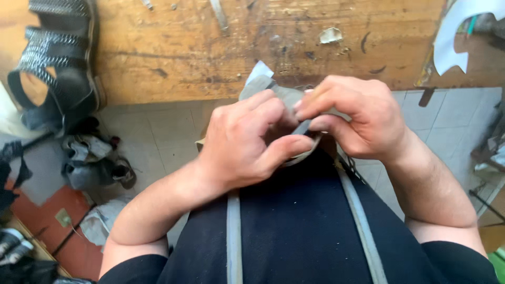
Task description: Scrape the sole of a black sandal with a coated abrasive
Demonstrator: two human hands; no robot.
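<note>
Grey sheet (265, 87), a thin flat piece of material, sits at the centre of the head view, pinched between two bare hands above the person's lap. The left hand (247, 142) is curled closed around it from 8 o'clock, thumb pressed across the front. The right hand (357, 123) grips it from 3 o'clock, fingers folded tight over its upper edge. A pale corner of the sheet pokes out at 12 o'clock above the knuckles. A dark narrow strip (302, 128) shows between the thumbs; what it is cannot be told.

Behind the hands, a worn wooden bench (173, 52) fills the top of the view, scratched and stained, with small scraps on it. A black strappy sandal (58, 63) lies at 10 o'clock on its left end. A white cut shape (457, 37) lies at 2 o'clock. Below the bench is a pale tiled floor (152, 137), with a heap of grey shoes (94, 163) at 9 o'clock and a red patch at 8 o'clock.

Most of the sheet is hidden by the fingers. The person's dark clothing with grey stripes covers the bottom of the view.
</note>
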